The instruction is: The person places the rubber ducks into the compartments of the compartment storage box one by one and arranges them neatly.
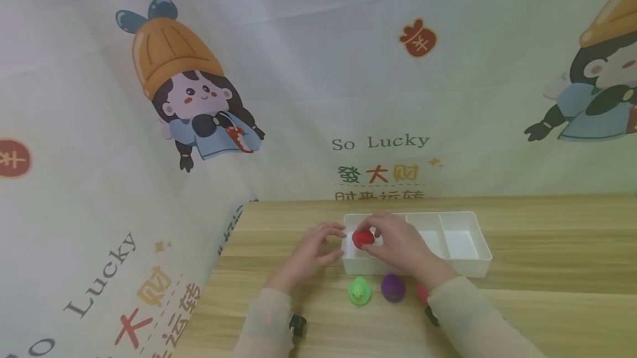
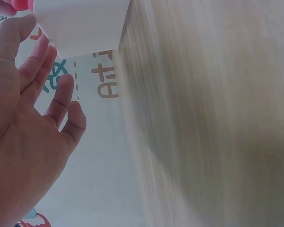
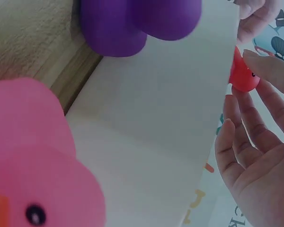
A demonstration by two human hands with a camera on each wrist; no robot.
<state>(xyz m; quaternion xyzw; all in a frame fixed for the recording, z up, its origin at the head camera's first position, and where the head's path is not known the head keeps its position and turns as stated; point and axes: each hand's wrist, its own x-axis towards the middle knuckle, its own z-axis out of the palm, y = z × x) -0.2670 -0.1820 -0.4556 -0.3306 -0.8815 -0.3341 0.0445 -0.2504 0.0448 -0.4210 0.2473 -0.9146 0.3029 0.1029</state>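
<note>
- The right hand grasps a rounded red toy duck with a black eye, pinched between thumb and fingertips; the remaining fingers stand apart, loosely bent.
- The left hand is released, its fingers spread and gently curved, the tips at the left end of a long white plastic tray with dividers.
- The red duck sits at the right fingertips, just to the right of the left ones, at the tray's leftmost part; whether it touches the tray floor cannot be told.
- Nearer the person than the right fingertips, a green toy duck stands on the light wood-grain table, in front of the tray.
- To the right of it, below the right hand, is a rounded purple toy duck.
- Under the right wrist a pink toy duck with an orange beak is mostly covered by the pale sleeve; the right wrist view crops it.
- The right hand hides part of the tray, so its compartments cannot be fully counted; two dividers show.
- Counted: four ducks, one of each colour; one tray; two hands.
</note>
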